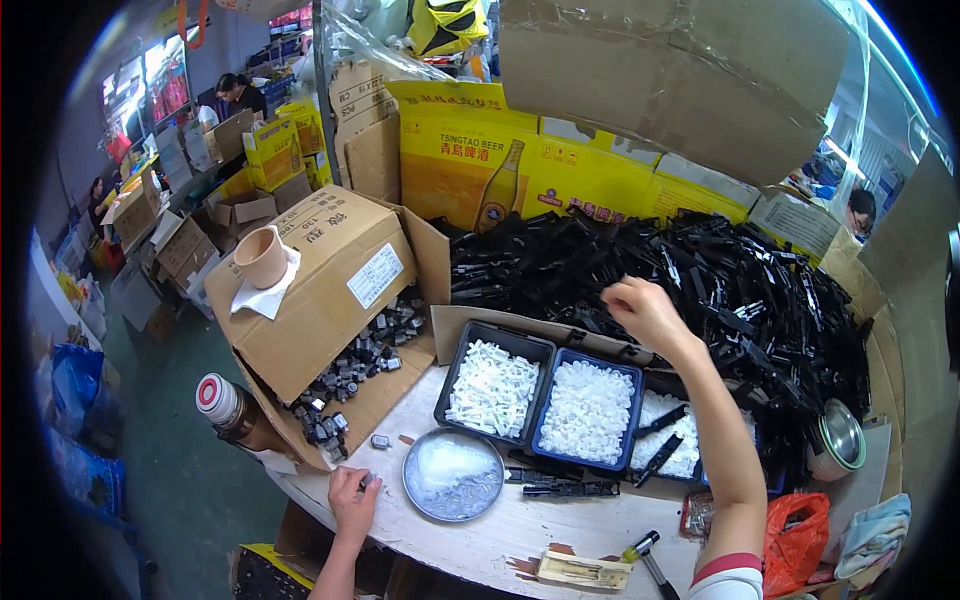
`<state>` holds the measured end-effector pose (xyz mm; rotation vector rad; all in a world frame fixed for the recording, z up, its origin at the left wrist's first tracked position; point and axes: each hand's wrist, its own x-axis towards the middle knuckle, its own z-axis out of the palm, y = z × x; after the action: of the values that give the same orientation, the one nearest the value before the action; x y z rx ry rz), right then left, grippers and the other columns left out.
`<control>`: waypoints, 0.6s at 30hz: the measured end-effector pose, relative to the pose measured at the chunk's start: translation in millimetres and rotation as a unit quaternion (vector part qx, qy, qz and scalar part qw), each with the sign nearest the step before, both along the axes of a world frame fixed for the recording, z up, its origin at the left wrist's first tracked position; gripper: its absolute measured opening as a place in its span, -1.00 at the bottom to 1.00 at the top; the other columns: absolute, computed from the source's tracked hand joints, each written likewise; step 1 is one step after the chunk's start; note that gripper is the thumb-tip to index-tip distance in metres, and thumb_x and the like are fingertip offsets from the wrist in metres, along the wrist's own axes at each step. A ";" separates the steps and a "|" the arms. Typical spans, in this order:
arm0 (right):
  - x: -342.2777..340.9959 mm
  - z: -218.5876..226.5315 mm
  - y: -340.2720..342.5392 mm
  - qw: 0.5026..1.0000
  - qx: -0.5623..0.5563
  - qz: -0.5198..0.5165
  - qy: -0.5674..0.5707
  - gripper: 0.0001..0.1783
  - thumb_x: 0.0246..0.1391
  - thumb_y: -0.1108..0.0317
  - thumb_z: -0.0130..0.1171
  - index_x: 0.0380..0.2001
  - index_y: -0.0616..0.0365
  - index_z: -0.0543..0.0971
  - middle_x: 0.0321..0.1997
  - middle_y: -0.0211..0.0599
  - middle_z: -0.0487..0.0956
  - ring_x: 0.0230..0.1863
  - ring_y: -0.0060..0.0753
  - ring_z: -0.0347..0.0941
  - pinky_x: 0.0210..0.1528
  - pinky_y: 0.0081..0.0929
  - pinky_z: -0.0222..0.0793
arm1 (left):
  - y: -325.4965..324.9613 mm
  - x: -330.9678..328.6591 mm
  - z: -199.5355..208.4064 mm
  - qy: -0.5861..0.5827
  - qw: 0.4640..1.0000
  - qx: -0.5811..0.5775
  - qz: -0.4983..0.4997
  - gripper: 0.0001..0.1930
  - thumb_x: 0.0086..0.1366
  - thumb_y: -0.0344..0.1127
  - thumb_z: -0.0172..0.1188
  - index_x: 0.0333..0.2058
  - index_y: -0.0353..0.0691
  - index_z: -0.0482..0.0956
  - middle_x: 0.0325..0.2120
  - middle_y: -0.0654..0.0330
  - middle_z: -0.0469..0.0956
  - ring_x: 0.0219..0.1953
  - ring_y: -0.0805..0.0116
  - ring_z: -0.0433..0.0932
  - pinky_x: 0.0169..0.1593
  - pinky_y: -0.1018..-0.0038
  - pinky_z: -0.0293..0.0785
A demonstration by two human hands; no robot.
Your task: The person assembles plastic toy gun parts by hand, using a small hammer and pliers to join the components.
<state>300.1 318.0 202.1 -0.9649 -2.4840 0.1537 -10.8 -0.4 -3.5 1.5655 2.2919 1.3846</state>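
My left hand (352,502) is closed in a pinch on a small grey metal block (369,479) at the front left edge of the table. A similar block lies loose just beyond it. To its right stands a round metal dish (454,474) with a whitish, grease-like substance. My right hand (640,306) reaches over a big heap of black plastic parts (740,270), fingers curled together; whatever they hold, if anything, is hidden. Below that arm sit a black tray of white sticks (548,400), a blue tray of white pieces (639,420) and a third tray of white bits with black parts on it.
An opened cardboard box (330,290) spills grey metal blocks at left, a cup (262,258) on top. A thermos (222,402) stands beside it. Several black parts (570,489), a wooden fixture (583,571), a hammer (650,565) and a red bag (797,535) lie near. People sit in the background.
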 end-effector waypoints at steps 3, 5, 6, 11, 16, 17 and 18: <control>-62.8 -21.1 38.4 0.993 0.053 -0.011 -0.109 -0.84 -0.24 0.38 0.09 -0.51 0.21 0.53 -0.38 -0.09 0.51 -0.25 -0.06 0.42 -0.19 -0.26 0.35 | 4.1 2.1 3.0 -0.008 1.000 -0.002 0.002 -0.81 -0.14 -0.51 0.26 -0.46 -0.33 0.50 -0.52 0.16 0.35 -0.43 0.25 0.36 -0.39 0.44 0.33; -104.0 -40.3 56.5 0.982 0.064 -0.030 -0.176 -0.70 -0.30 0.31 0.15 -0.40 0.18 0.52 -0.28 -0.08 0.51 -0.16 -0.05 0.39 -0.12 -0.21 0.31 | 5.7 2.9 5.7 -0.018 1.000 -0.004 0.006 -0.81 -0.14 -0.51 0.26 -0.46 -0.33 0.50 -0.52 0.16 0.36 -0.43 0.25 0.36 -0.39 0.44 0.33; -123.8 -47.8 61.9 0.975 0.046 -0.040 -0.214 -0.58 -0.32 0.27 0.17 -0.28 0.17 0.50 -0.21 -0.08 0.50 -0.10 -0.05 0.36 -0.08 -0.17 0.27 | 4.9 2.4 4.9 -0.014 1.000 -0.008 0.006 -0.81 -0.14 -0.51 0.26 -0.46 -0.34 0.50 -0.53 0.16 0.36 -0.44 0.26 0.37 -0.39 0.45 0.34; -162.6 -101.2 84.9 0.965 0.006 -0.103 -0.242 -0.47 -0.18 0.14 0.14 -0.03 -0.14 0.37 -0.04 -0.25 0.40 0.06 -0.02 0.22 -0.08 -0.02 0.24 | 3.8 0.1 2.3 0.002 1.000 -0.003 0.005 -0.82 -0.13 -0.53 0.24 -0.45 -0.37 0.52 -0.53 0.17 0.39 -0.50 0.37 0.38 -0.45 0.56 0.34; -137.2 -96.0 116.3 0.986 0.007 -0.068 -0.151 -0.61 -0.19 0.45 0.00 -0.19 -0.08 0.52 -0.20 -0.19 0.51 -0.16 -0.10 0.45 -0.12 -0.25 0.38 | 2.3 -1.7 1.4 -0.015 1.000 -0.008 0.005 -0.80 -0.13 -0.53 0.24 -0.44 -0.36 0.53 -0.51 0.17 0.40 -0.49 0.40 0.39 -0.45 0.57 0.35; -132.6 -81.2 117.0 0.988 -0.025 -0.069 -0.137 -0.57 -0.23 0.47 0.00 -0.17 -0.08 0.53 -0.18 -0.16 0.51 -0.16 -0.08 0.44 -0.10 -0.24 0.36 | 2.0 -1.3 2.2 -0.018 1.000 -0.009 0.004 -0.80 -0.13 -0.53 0.24 -0.44 -0.36 0.53 -0.51 0.17 0.40 -0.49 0.40 0.39 -0.45 0.57 0.35; -127.6 -68.7 122.0 0.988 -0.056 -0.071 -0.123 -0.53 -0.26 0.49 0.00 -0.16 -0.08 0.53 -0.17 -0.12 0.51 -0.15 -0.05 0.43 -0.08 -0.24 0.35 | 2.7 -0.8 4.6 -0.025 1.000 -0.012 0.007 -0.80 -0.13 -0.53 0.25 -0.44 -0.37 0.52 -0.52 0.18 0.40 -0.49 0.40 0.39 -0.45 0.58 0.35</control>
<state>172.5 439.9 133.5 -1.2727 -2.6388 0.1373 -11.6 2.3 1.1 1.4940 2.2873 1.3783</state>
